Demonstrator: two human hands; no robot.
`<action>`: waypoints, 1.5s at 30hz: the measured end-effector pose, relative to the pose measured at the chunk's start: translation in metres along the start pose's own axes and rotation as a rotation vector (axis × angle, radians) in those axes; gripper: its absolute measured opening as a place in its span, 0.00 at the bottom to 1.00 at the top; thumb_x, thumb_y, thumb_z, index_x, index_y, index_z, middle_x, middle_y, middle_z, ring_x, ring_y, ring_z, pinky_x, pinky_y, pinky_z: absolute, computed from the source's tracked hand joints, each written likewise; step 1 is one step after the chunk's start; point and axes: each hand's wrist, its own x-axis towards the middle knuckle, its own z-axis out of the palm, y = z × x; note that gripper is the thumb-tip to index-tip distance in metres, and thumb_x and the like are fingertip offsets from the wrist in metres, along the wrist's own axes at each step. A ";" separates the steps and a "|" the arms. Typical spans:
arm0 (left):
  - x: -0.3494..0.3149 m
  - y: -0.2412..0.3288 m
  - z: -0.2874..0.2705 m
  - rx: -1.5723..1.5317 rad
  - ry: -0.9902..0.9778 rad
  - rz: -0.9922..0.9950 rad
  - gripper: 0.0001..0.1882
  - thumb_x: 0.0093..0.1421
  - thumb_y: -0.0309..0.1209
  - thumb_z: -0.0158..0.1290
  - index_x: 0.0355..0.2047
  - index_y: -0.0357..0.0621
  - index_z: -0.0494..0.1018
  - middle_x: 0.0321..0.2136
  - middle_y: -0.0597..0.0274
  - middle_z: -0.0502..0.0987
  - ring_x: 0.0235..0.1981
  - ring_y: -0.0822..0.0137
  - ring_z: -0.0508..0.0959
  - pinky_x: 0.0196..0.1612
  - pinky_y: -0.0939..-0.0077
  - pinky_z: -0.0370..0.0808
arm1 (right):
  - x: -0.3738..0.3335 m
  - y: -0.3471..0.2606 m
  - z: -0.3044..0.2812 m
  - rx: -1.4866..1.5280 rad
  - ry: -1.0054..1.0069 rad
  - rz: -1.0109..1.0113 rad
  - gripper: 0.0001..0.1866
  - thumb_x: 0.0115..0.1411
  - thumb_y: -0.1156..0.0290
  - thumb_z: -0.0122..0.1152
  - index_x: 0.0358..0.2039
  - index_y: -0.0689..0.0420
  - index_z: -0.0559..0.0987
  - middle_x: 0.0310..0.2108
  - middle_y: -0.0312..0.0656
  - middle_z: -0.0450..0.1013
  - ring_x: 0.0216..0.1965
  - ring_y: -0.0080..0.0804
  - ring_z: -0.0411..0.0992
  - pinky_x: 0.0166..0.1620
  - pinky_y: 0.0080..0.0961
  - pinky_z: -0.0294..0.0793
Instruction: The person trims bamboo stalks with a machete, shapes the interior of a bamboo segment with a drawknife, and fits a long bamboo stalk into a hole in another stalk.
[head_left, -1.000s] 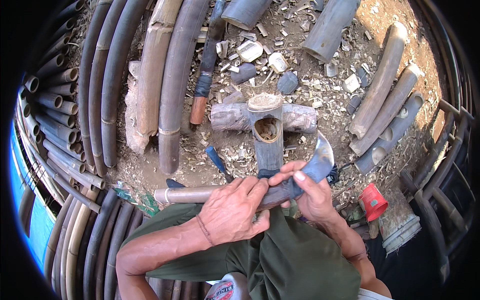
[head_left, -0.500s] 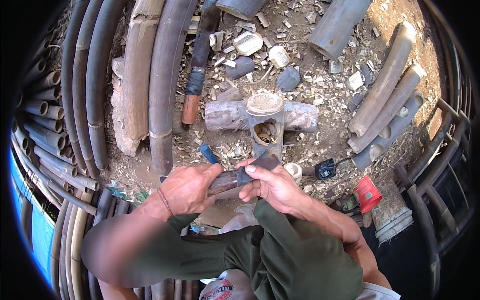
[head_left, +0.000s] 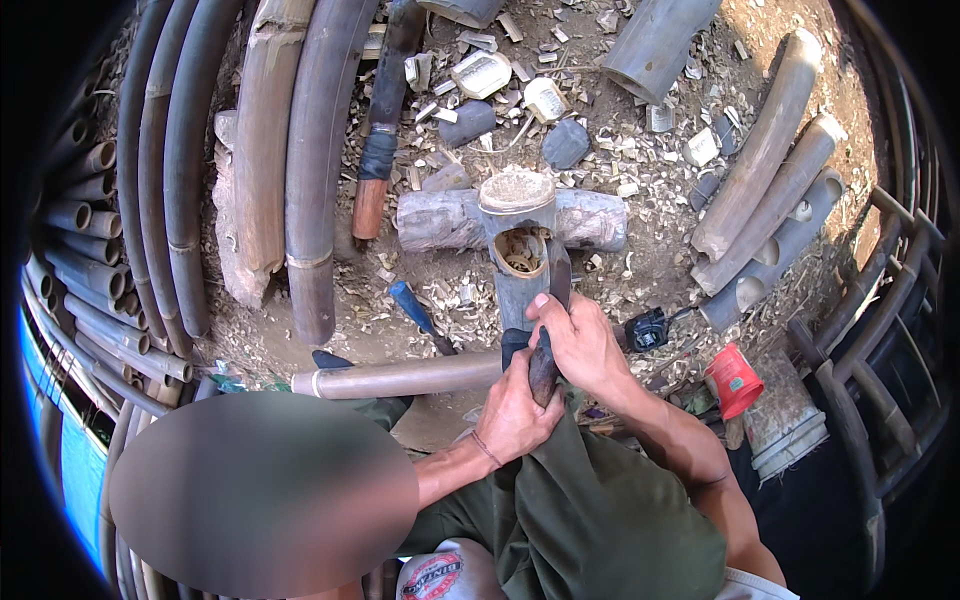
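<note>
1. Head view: two hands, both on one knife [head_left: 543, 372], above one pair of green trousers [head_left: 610, 490]; the left hand [head_left: 520, 410] is closed round its dark handle
2. The right hand [head_left: 585, 345] grips the same knife further up, thumb laid along it, the blade pointing away from the body
3. One pale pole [head_left: 400, 378] lies crosswise, its right end just beside the left hand
4. To the right, one red cup [head_left: 737, 382] touches one grimy bucket [head_left: 790, 435]
5. One black device [head_left: 648, 330] lies right of the hands, one blue-handled tool [head_left: 413, 305] left of them
6. One bamboo tube [head_left: 518, 295], with one opening in its side, rests across one log [head_left: 430, 220]; the blade stands right beside that opening
7. Three bamboo lengths [head_left: 768, 150] lie at the right, one of them showing three openings
8. One dark shaft with a red-brown grip [head_left: 371, 210] lies left of the log, and five long poles [head_left: 310, 190] further left
9. Beyond the log are chips [head_left: 480, 75] too many to count, and two thick grey tubes [head_left: 660, 50]
</note>
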 end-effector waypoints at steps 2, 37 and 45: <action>0.001 -0.003 0.005 -0.014 0.024 0.063 0.33 0.56 0.32 0.59 0.56 0.31 0.57 0.39 0.29 0.75 0.40 0.31 0.78 0.42 0.48 0.76 | -0.005 0.005 -0.002 -0.074 0.023 -0.086 0.21 0.70 0.60 0.45 0.34 0.66 0.77 0.21 0.47 0.75 0.25 0.37 0.76 0.34 0.34 0.74; 0.073 0.054 -0.044 -0.396 -0.117 -0.364 0.23 0.62 0.36 0.43 0.17 0.29 0.73 0.13 0.54 0.75 0.13 0.67 0.75 0.21 0.70 0.73 | -0.012 -0.002 -0.032 -0.301 -0.245 -0.181 0.11 0.55 0.75 0.56 0.39 0.60 0.72 0.29 0.54 0.78 0.33 0.58 0.77 0.37 0.46 0.76; 0.080 0.069 -0.081 0.095 -0.165 -0.207 0.27 0.60 0.37 0.43 0.14 0.22 0.71 0.12 0.49 0.73 0.13 0.63 0.77 0.20 0.67 0.75 | -0.018 0.010 0.025 0.015 -0.030 -0.185 0.22 0.57 0.73 0.58 0.53 0.63 0.69 0.31 0.61 0.76 0.36 0.60 0.77 0.39 0.47 0.75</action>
